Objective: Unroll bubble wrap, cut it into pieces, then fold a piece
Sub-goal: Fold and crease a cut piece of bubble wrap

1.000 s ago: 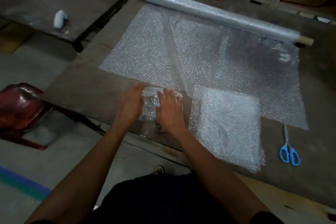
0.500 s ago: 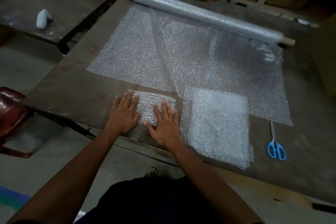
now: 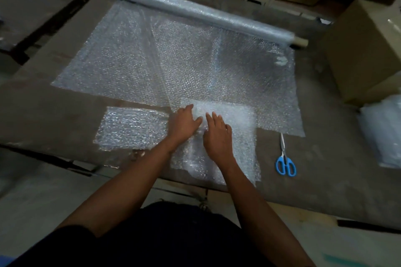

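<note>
A small folded bubble wrap piece [image 3: 130, 129] lies flat near the table's front edge, left of my hands. Both hands are on a larger cut bubble wrap piece [image 3: 240, 136] to its right. My left hand [image 3: 184, 124] rests at that piece's upper left corner with fingers stretched forward. My right hand [image 3: 217, 135] lies beside it, fingers straight on the wrap. The bubble wrap roll [image 3: 201, 11] sits at the far side, and its unrolled sheet [image 3: 195, 65] covers the table's middle. Blue-handled scissors [image 3: 285, 159] lie to the right of the cut piece.
The work surface is a dark table [image 3: 54, 115] whose front edge runs just below the pieces. A cardboard box [image 3: 364, 50] stands at the right, with a pale plastic bundle [image 3: 384, 132] in front of it. More boxes sit behind the roll.
Both hands have left the small folded piece and moved right onto the larger cut piece. The folded piece stays flat on the table. The camera view has shifted right.
</note>
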